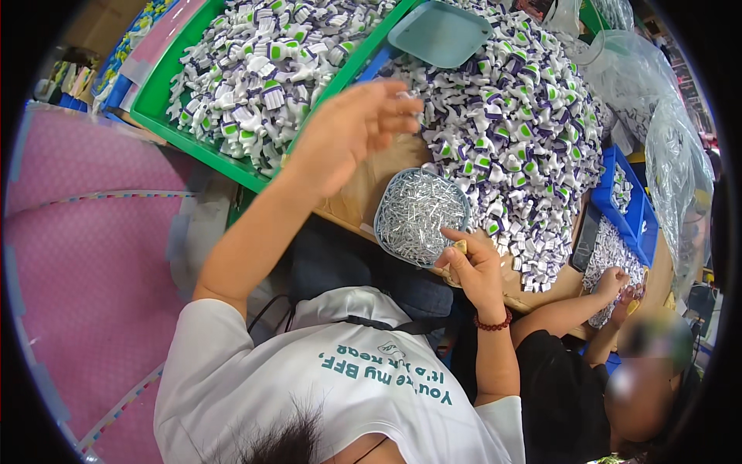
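shirt: white, worn by the person, seen nearest the lens; hair at the lower edge.
left hand: raised over the edge of the table, fingers loosely spread and open, nothing seen gripped; it is held near the pile, just beside the tray's corner — probably placed so for a reach into the parts.
right hand: rested at the near rim of the bowl, fingers curled; a small pale piece seems pinched at thumb and forefinger, though what it is cannot be told.
bowl: round, blue-rimmed, filled with short silvery pins; it is set at the table's near edge, between the hands, likely so pins can be picked without a stretch.
pile: a heap of small plastic parts, white with green and purple patches, spread loose over the table behind the bowl and touching it.
tray: green, to the left, heaped with like parts — kept apart from the loose pile.
lid: teal, rectangular, laid on top of the pile at the far side.
bags: clear plastic, at the right, holding more white parts.
co-worker's hands: at the right edge, over a blue bin; apart from the person's own.
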Available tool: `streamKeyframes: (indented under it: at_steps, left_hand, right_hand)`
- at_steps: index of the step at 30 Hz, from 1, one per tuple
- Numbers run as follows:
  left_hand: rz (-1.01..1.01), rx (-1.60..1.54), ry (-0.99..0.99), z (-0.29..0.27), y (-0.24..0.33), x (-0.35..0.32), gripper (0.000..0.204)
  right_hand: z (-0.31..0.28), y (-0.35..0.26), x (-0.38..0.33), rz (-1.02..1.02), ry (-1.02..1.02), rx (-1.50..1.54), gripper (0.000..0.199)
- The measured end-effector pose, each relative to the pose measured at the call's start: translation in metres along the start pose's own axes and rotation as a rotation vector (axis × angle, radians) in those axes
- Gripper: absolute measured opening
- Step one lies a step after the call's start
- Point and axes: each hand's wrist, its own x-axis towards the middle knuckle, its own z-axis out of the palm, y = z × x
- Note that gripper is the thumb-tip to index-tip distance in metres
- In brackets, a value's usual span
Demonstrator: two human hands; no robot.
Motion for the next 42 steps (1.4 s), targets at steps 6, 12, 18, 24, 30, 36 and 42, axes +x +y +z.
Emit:
streamKeyframes:
  at_steps: [6, 12, 18, 24, 30, 36, 42]
  left_hand:
    - [0.327, 1.094, 0.183, -0.040, -0.088, 0.031, 0.035]
    - [0.557, 1.535, 0.291, -0.080, -0.137, 0.055, 0.052]
    - [0.606, 1.529, 0.322, -0.067, -0.136, 0.077, 0.050]
    - [0.605, 1.511, 0.431, -0.070, -0.132, 0.106, 0.037]
    - [0.396, 1.609, 0.332, -0.074, -0.127, 0.098, 0.031]
    - [0.541, 1.652, 0.422, -0.066, -0.130, 0.097, 0.047]
    - [0.403, 1.768, 0.366, -0.066, -0.125, 0.100, 0.046]
  right_hand:
    - [-0.001, 0.015, 0.007, -0.396, 0.194, -0.672, 0.022]
    - [0.002, 0.024, 0.009, -0.400, 0.230, -0.906, 0.015]
    - [0.007, 0.033, 0.019, -0.389, 0.247, -1.034, 0.010]
    - [0.006, 0.032, 0.020, -0.374, 0.255, -0.955, 0.009]
    - [0.006, 0.025, 0.018, -0.288, 0.251, -0.730, 0.008]
    - [0.004, 0.023, 0.014, -0.121, 0.229, -0.506, 0.009]
    - [0.002, 0.014, 0.017, -0.139, 0.226, -0.158, 0.028]
